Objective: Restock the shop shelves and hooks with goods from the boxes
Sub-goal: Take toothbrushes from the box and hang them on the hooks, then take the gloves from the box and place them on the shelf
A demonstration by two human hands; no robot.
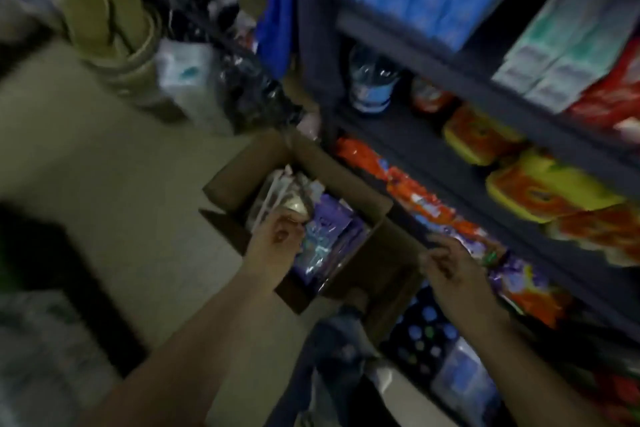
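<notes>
An open cardboard box [349, 191] sits on the floor beside the dark shelving, holding purple packets [332, 229] and a clear plastic-wrapped item [284, 198]. My left hand [277, 239] is inside the box, fingers curled round the lower end of that clear wrapped item. My right hand [450, 262] hovers at the edge of a low shelf, fingers loosely curled, next to orange and purple snack packets [426, 201]; it seems to hold nothing, though the view is blurred.
The dark shelf unit [485, 87] on the right carries blue boxes, teal-white boxes, red packs, yellow-orange packs and a water bottle [372, 83]. A beige bag [114, 35] and clutter stand at the back left. Pale floor [121, 166] lies left of the box.
</notes>
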